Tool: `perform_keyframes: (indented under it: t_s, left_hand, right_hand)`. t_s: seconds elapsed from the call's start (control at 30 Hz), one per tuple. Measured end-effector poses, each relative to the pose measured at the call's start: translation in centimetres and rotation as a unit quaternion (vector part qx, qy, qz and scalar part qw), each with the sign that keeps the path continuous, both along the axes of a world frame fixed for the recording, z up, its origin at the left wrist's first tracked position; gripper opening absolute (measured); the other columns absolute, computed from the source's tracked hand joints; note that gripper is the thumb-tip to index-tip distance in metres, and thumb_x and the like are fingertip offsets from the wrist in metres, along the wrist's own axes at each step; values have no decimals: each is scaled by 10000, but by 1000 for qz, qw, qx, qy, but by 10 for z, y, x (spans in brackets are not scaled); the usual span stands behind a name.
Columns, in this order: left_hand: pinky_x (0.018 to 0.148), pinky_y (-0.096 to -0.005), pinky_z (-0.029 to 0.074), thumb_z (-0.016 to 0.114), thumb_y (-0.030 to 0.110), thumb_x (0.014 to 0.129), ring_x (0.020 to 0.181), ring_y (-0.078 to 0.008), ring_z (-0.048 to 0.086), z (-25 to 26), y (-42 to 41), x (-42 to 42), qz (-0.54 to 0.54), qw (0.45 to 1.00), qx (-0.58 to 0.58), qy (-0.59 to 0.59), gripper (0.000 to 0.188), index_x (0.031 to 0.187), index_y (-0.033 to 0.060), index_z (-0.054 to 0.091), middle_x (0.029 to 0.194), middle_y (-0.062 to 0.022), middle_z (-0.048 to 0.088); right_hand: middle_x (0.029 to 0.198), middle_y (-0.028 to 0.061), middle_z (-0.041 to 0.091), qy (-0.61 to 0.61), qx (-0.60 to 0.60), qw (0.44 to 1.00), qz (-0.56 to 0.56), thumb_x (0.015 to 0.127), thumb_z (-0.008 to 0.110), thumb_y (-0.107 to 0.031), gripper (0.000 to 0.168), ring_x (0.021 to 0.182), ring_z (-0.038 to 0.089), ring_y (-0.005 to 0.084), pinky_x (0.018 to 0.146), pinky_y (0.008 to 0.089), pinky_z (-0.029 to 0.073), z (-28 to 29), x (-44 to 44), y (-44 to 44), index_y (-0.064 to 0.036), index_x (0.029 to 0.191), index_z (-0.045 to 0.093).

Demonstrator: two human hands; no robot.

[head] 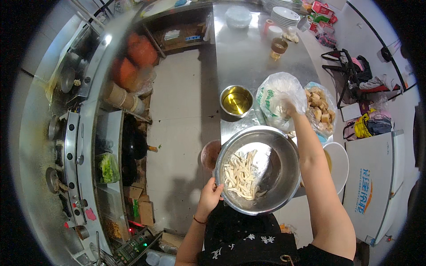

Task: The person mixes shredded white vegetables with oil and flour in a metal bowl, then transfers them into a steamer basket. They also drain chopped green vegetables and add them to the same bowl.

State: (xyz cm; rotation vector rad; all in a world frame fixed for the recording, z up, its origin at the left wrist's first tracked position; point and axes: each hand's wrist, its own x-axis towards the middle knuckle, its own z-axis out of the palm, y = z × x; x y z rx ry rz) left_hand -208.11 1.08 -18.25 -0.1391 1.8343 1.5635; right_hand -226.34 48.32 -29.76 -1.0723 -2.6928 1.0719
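Note:
My left hand [210, 195] grips the rim of a large stainless steel basin [279, 166] at its lower left, the thumb over the edge. Pale cut strips of food [242, 174] lie loosely in the left half of the basin; their exact kind is unclear. My right hand [289, 108] reaches past the basin into the mouth of a clear plastic bag [276, 89] with green print. Plastic hides its fingers, so what they hold cannot be seen. Left of that bag stands a metal bowl of yellow oil [237, 100]. To its right, another plastic bag [320, 106] contains brown chunks of food.
A white bucket [339, 163] stands right of the basin, partly behind my right forearm. Farther along the steel table [243, 60] are a brown-lidded jar [279, 48] and stacked plates [285, 16]. A gas stove [70, 149] lines the left side; a white chest freezer [369, 183] stands right.

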Motion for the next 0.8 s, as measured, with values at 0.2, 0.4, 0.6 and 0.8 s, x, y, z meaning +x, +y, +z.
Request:
perform_keyframes:
  t_s: [0.2, 0.4, 0.6, 0.8]
  left_hand:
    - [555, -267, 541, 548, 138, 920, 734, -123, 597, -2, -4, -7, -24, 1000, 7, -1, 302, 1153, -45, 489, 908, -93, 616]
    - [590, -291, 564, 552, 166, 920, 752, -164, 628, -3, -9, -12, -66, 997, 30, 26, 333, 1164, -45, 473, 891, -120, 619]
    - [624, -300, 566, 558, 201, 922, 781, -179, 635, -13, -23, -20, -142, 989, 50, 16, 359, 1160, -51, 467, 934, -137, 615]
    - [641, -299, 560, 567, 211, 917, 797, -179, 632, -5, -43, -28, -182, 983, 18, 28, 466, 1260, -75, 434, 962, -131, 612]
  right_hand:
    - [943, 174, 604, 161, -352, 908, -159, 886, 471, -118, 198, 795, 617, 270, 675, 371, 543, 43, 27, 14, 5, 1032, 525]
    - [898, 151, 608, 189, -717, 653, -156, 914, 455, -134, 197, 717, 631, 246, 613, 366, 562, 70, 143, -46, -6, 1058, 498]
    - [959, 142, 589, -49, -642, 753, -134, 946, 482, -151, 272, 755, 621, 205, 617, 308, 557, 75, 224, -204, 46, 1134, 478]
    - [962, 189, 646, -41, -316, 948, -1, 881, 574, -129, 300, 840, 639, 265, 713, 425, 505, 75, 200, -282, 62, 1111, 552]
